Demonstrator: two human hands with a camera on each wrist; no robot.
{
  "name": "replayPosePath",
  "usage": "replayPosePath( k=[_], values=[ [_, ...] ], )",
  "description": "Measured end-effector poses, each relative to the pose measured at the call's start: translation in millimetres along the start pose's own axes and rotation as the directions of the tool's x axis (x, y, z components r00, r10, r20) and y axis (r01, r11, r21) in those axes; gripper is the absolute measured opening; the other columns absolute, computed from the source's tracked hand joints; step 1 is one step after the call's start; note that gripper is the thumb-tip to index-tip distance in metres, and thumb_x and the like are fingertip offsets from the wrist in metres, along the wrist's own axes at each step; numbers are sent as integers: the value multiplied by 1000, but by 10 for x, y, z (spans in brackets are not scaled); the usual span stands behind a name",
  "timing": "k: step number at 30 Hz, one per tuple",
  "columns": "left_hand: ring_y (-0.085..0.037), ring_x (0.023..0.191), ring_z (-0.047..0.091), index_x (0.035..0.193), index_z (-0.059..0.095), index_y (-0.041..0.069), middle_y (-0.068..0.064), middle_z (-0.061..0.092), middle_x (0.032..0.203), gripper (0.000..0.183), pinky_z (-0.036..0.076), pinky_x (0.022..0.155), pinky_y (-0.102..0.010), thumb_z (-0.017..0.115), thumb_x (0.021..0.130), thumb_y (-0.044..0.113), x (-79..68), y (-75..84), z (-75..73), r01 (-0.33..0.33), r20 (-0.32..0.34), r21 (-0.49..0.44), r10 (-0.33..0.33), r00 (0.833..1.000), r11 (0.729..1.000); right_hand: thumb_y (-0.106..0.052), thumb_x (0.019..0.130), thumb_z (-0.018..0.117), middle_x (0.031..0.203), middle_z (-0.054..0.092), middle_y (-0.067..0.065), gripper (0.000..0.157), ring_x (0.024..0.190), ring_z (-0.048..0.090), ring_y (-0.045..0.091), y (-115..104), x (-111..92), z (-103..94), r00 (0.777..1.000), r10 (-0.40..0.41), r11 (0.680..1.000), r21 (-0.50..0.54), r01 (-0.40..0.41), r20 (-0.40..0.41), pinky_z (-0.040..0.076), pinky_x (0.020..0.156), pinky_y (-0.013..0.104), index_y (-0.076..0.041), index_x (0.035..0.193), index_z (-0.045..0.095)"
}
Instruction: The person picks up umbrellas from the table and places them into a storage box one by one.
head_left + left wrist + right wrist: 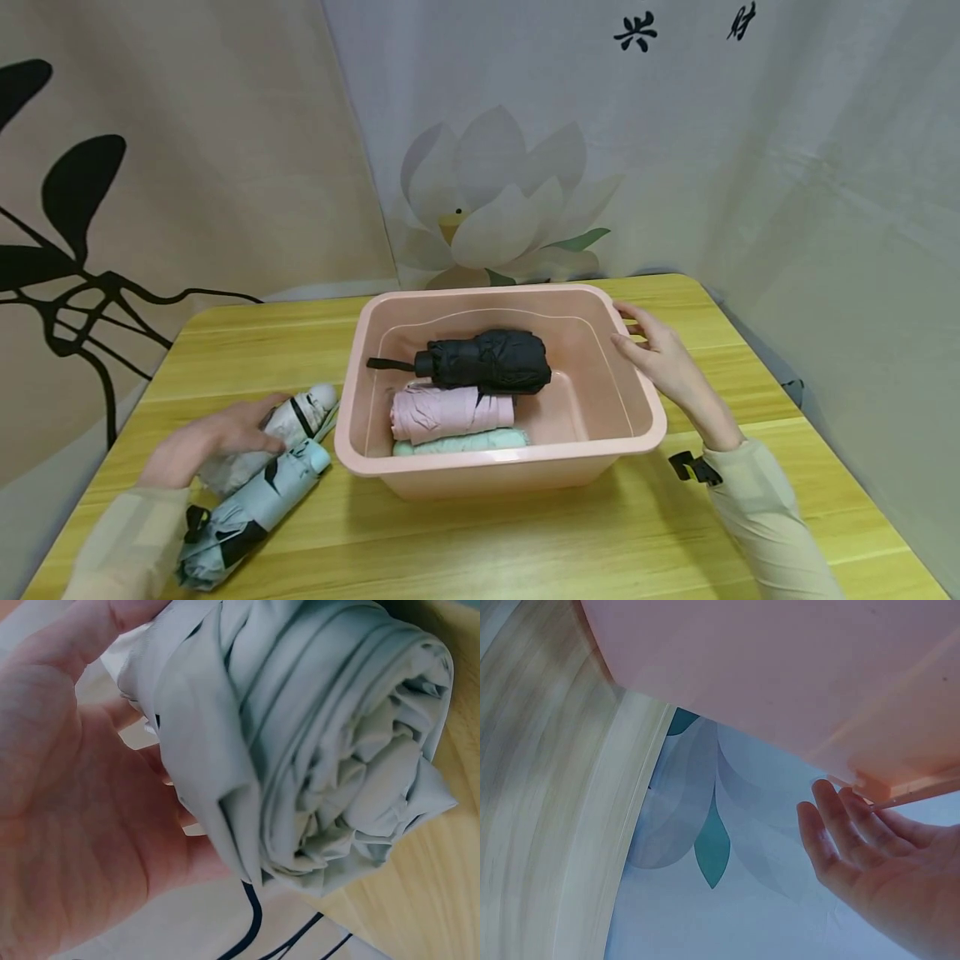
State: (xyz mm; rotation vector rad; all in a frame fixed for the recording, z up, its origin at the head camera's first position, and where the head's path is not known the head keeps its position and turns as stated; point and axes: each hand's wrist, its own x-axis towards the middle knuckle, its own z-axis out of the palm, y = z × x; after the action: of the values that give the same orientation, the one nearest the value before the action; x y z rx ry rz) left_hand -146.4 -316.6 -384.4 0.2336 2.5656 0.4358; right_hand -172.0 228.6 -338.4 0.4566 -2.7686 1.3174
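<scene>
On the left of the table my left hand (232,433) grips a pale grey-white folded umbrella (296,421), its thumb and fingers round the rolled fabric (217,727). Alongside it lies a light blue folded umbrella (258,508) with black patches. My right hand (663,354) holds the right rim of a pink plastic tub (480,473), thumb on the rim; in the right wrist view several fingers (840,825) sit below the rim, loosely bent. Inside the tub lie a black folded umbrella (487,360), a pink one (450,412) and a mint green one (472,442), partly hidden by the front wall.
The tub stands on a yellow wood-grain table (525,542), whose right edge slopes away beyond my right arm. A printed curtain (510,183) with a lotus hangs behind the table's back edge. A black strap (693,468) is on my right wrist.
</scene>
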Motion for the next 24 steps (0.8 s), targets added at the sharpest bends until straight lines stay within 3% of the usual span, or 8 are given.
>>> replayPosePath(
  k=[13, 18, 24],
  values=[
    [-53, 114, 42, 139, 24, -6, -39, 35, 133, 83, 40, 86, -60, 68, 78, 29, -11, -44, -32, -79, -37, -5, 79, 996, 997, -23, 94, 49, 135, 45, 19, 53, 115, 51, 35, -3, -9, 2, 1000, 2, 1000, -3, -2, 1, 50, 84, 41, -7, 142, 32],
    [-49, 105, 51, 138, 26, -6, -38, 47, 121, 79, 44, 82, -57, 67, 79, 26, -32, -42, -105, -145, -78, 28, 146, 986, 989, -23, 94, 49, 134, 45, 19, 53, 114, 52, 35, 1, 0, -1, 1000, -1, 1000, -7, 1, -3, 50, 83, 40, -6, 141, 32],
    [-35, 93, 57, 138, 26, -3, -30, 56, 111, 78, 48, 74, -47, 67, 79, 28, -52, 7, -210, -157, -115, 40, 160, 980, 987, -23, 94, 49, 136, 43, 20, 53, 114, 52, 37, -3, 1, -7, 1000, -3, 1000, -14, 3, 0, 50, 83, 41, -5, 142, 31]
  ],
)
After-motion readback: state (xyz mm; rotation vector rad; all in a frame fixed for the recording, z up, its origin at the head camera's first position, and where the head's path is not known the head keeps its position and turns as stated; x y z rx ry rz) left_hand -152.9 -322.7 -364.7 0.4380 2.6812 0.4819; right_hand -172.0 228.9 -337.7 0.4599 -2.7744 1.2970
